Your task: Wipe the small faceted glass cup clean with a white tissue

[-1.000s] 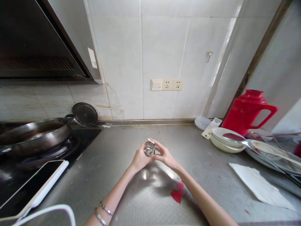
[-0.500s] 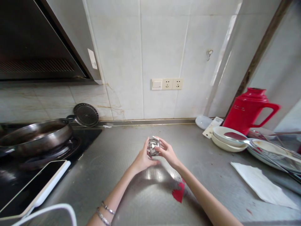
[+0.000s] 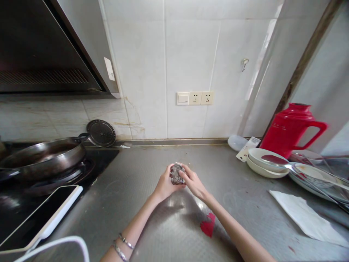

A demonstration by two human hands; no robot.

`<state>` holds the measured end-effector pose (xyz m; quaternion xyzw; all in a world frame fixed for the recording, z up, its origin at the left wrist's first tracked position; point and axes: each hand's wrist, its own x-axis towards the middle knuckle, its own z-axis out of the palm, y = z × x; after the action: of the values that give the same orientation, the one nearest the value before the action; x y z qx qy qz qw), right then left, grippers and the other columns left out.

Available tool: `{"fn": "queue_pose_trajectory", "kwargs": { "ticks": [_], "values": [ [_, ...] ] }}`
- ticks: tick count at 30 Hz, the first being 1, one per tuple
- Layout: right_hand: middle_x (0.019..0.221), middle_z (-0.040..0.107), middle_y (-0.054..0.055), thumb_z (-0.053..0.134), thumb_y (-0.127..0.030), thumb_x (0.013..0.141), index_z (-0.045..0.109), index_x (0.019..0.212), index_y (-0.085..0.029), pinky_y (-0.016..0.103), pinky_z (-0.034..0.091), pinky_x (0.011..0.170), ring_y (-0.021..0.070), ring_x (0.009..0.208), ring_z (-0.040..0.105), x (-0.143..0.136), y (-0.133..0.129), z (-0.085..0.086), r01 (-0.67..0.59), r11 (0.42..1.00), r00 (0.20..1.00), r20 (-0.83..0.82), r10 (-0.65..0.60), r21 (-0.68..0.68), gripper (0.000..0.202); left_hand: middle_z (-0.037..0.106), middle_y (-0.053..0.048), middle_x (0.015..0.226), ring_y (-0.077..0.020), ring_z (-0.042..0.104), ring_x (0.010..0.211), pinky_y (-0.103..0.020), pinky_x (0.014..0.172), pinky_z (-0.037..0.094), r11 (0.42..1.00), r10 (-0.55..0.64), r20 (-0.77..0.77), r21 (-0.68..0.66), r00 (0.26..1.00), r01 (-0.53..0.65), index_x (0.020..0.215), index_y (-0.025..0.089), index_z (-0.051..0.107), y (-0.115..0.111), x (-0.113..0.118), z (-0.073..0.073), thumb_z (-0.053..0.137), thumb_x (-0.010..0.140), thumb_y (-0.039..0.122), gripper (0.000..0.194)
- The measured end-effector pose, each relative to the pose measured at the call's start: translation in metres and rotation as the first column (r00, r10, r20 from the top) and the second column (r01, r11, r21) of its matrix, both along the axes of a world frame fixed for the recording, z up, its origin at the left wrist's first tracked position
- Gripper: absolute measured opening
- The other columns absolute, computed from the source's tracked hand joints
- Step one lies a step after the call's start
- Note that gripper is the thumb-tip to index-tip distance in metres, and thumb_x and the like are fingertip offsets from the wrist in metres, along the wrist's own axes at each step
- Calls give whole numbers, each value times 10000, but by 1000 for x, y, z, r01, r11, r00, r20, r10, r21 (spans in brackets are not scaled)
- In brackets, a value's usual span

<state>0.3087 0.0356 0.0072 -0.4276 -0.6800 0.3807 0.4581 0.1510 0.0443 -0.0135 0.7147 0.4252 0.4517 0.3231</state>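
Left hand [image 3: 165, 186], right hand [image 3: 194, 182] cupped close together, fingers [image 3: 188, 170] curled; forearms [image 3: 139, 219] angled inward.

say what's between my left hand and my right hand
In the head view, a small shiny grey object lies between the left hand and the right hand, with both touching it.

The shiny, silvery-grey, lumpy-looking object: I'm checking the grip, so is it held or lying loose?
Held: the bare left hand and bare right hand clasp the shiny, silvery-grey object from opposite sides.
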Motion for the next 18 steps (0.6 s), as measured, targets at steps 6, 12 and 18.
{"fn": "queue_pose_trajectory", "kwargs": {
  "ticks": [6, 12, 18],
  "values": [
    [1430, 466, 102, 443, -406, 934, 456, 1371, -243, 535, 339, 1087, 292, 1336, 403, 6, -2, -4, 1, 932, 944, 308, -120, 362, 467, 672, -94, 1086, -212, 662, 927, -323, 816, 521, 998, 39, 78, -45, 996, -36, 1231, 191, 418, 5, 1, -5, 812, 594, 314, 759],
    [1443, 445, 116, 438, -296, 931, 368, 1430, -227, 535, 332, 1103, 270, 1348, 396, 7, -4, -7, -140, 792, 934, 345, -94, 594, 509, 668, -89, 1087, -200, 656, 938, -293, 812, 521, 997, 34, 207, -71, 978, -20, 1199, 176, 449, 11, 0, -9, 796, 590, 241, 703],
    [1465, 415, 110, 424, -265, 939, 375, 1432, -224, 482, 368, 1097, 257, 1373, 358, 5, -5, -8, -157, 766, 962, 272, -25, 624, 497, 675, -65, 1066, -188, 660, 907, -271, 782, 521, 998, -28, 196, -49, 980, 38, 1219, 192, 460, 5, 4, -7, 804, 606, 266, 707]
  ]
}}
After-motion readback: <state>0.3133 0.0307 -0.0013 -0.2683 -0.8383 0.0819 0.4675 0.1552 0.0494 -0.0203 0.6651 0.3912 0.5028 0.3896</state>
